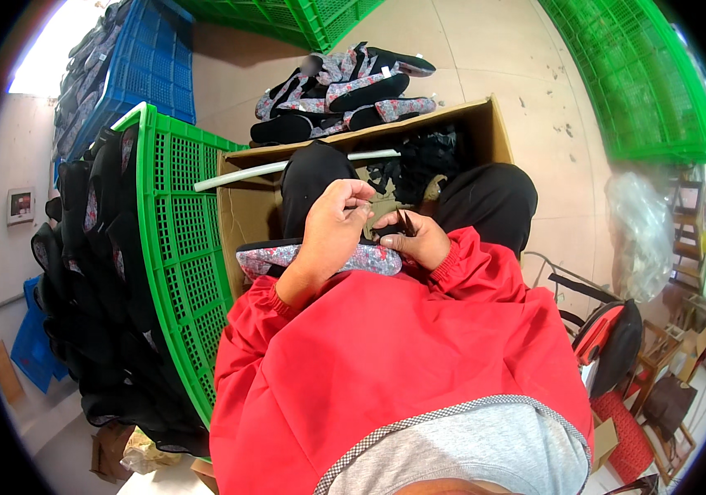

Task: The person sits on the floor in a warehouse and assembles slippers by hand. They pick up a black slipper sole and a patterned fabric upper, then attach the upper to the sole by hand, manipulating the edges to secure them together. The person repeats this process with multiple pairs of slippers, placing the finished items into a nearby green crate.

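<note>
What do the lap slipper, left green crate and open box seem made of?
Lap slipper: probably fabric, matte, floral-printed. Left green crate: likely plastic, slightly shiny, with uniform moulded lattice. Open box: apparently cardboard, matte brown, with creased panels.

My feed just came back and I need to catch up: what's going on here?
A seated person in a red smock has a floral slipper lying across the lap. The right hand holds a dark pointed tool, perhaps snips. The left hand is over the slipper, fingers bunched; whether they pinch anything is unclear. A cardboard box with black scraps sits at the knees, with piled slippers just beyond.
</note>
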Motion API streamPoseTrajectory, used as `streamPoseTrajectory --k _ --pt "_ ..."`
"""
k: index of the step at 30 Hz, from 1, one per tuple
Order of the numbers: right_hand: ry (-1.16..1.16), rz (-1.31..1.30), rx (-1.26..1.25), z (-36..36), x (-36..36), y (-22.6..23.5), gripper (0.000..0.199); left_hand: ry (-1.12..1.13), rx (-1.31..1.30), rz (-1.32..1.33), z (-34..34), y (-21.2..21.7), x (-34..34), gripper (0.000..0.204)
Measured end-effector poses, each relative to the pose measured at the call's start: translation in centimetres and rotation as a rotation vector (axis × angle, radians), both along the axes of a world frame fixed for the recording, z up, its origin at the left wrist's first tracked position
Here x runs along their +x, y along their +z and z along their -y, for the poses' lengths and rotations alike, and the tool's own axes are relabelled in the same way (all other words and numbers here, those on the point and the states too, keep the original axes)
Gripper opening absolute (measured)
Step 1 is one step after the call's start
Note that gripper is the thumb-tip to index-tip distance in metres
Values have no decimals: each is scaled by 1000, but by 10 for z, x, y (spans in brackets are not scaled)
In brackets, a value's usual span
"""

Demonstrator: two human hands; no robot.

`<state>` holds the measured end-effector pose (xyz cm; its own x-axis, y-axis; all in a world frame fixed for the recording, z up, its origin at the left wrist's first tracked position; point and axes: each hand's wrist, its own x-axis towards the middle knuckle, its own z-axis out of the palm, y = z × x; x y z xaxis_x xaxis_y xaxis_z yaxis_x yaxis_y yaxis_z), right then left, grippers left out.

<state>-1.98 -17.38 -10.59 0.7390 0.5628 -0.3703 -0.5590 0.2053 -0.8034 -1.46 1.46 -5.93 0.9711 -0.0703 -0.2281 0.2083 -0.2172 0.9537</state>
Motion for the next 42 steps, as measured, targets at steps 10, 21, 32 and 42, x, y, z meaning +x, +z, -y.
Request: streamPoseTrajectory --k 10,21,32,42 --pt "58 47 43 -4 1 -24 3 -25 164 66 2 16 -4 15" --pt "-95 262 2 -8 -8 -30 9 -357 543 334 4 27 -10 10" --pt "361 754 -237 34 20 -18 15 -420 495 280 5 29 -11 9" --pt "-39 281 -127 39 26 -32 18 -348 455 274 5 24 -11 7"
